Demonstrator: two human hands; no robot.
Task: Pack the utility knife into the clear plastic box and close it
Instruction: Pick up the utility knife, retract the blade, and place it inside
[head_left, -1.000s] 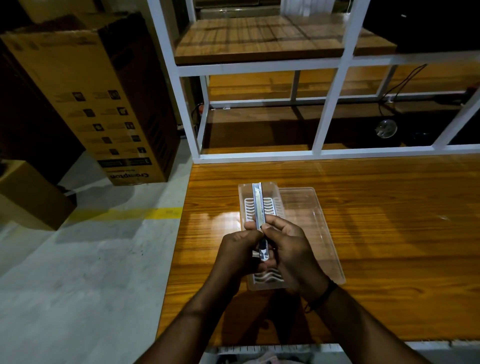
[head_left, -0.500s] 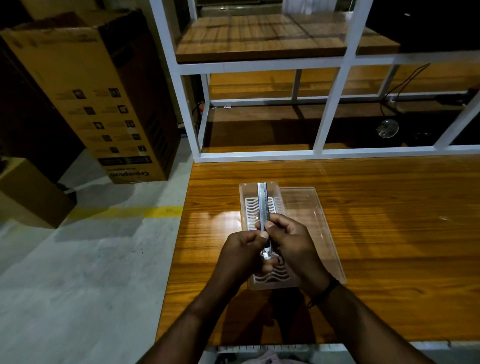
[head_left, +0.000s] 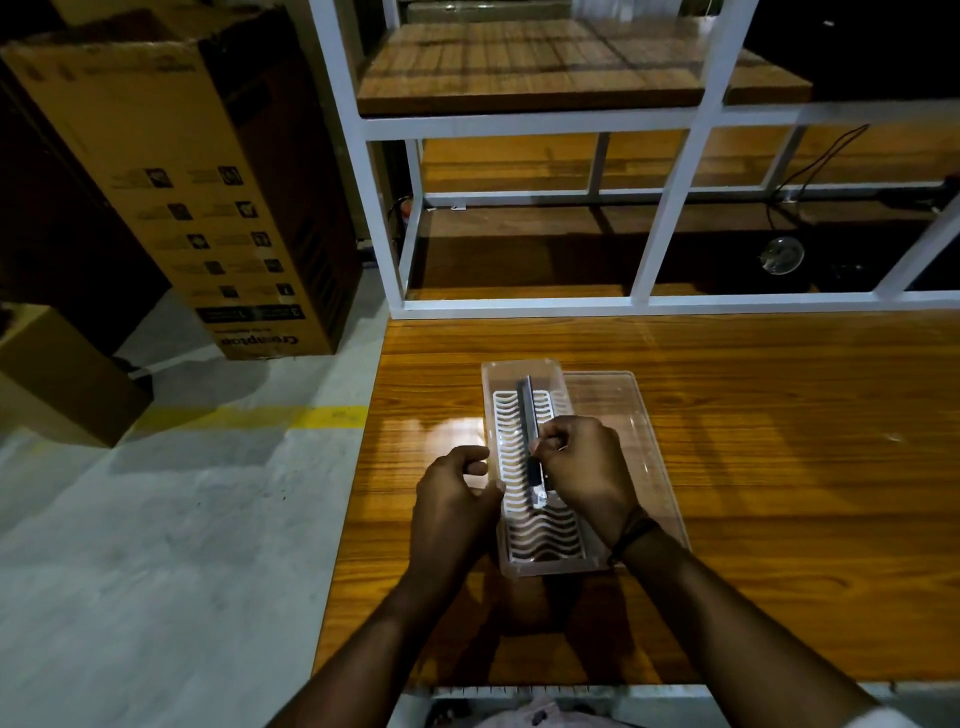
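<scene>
While my right hand (head_left: 582, 467) pinched the utility knife (head_left: 531, 439) over the open clear plastic box (head_left: 540, 564) near the tabletop's (head_left: 779, 467) left edge, left hand (head_left: 452, 499) loosely curled and empty, placement seemed underway; I judged lowering, release, then lid (head_left: 623, 405) closure next.

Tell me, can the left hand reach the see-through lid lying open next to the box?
Probably not easily. The lid lies on the far side of the box from the left hand. The right hand, holding the knife over the box, is in between. The left would have to cross over it.
</scene>
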